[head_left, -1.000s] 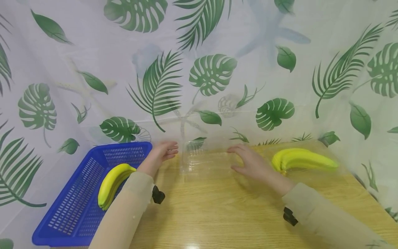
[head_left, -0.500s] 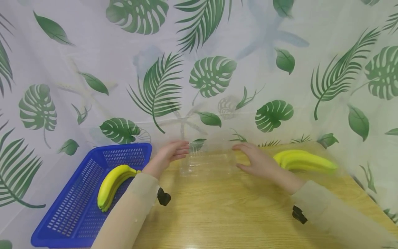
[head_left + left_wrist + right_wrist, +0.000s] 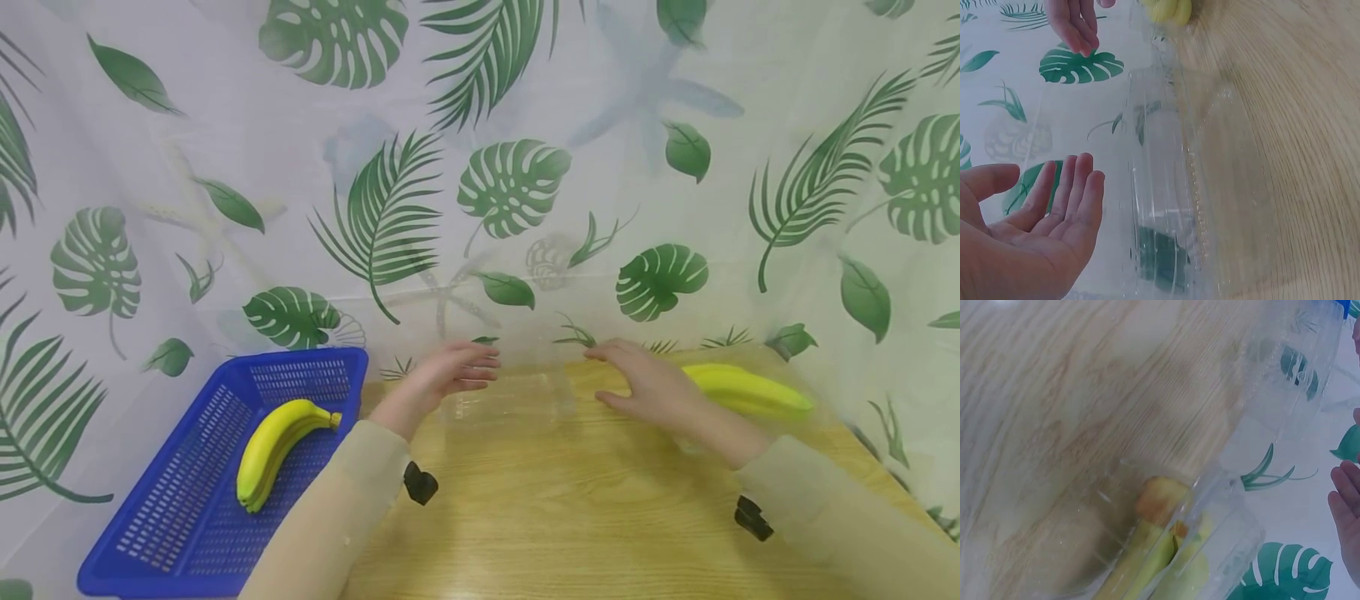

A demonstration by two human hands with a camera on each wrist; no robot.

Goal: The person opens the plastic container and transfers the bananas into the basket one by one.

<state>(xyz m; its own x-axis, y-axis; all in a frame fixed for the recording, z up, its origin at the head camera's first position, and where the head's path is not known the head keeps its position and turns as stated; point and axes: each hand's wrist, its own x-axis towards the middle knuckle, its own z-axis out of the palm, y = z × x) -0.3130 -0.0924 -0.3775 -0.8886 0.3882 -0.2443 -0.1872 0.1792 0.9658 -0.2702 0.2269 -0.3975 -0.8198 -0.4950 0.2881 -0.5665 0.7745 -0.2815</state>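
A clear plastic box (image 3: 517, 400) lies on the table near the curtain, its lid folded open in the left wrist view. My left hand (image 3: 453, 375) hovers over the box's left part, fingers straight and palm turned inward, holding nothing. To the box's right, my right hand (image 3: 648, 387) hangs in the air with fingers and thumb apart, gripping nothing. Behind it lies a bunch of bananas (image 3: 750, 392). In the right wrist view these bananas sit in a second clear plastic box (image 3: 1229, 531), stem end visible. My right forearm hides part of them in the head view.
A blue plastic basket (image 3: 153, 467) stands at the left with another bunch of bananas (image 3: 273, 450) inside. The wooden table (image 3: 585, 517) runs back to a white leaf-print curtain (image 3: 420, 100). A black wrist camera (image 3: 420, 483) is strapped on each sleeve.
My left hand has moved right, from beside the basket to over the clear box. My right hand has drawn a little to the right, away from the box's edge.
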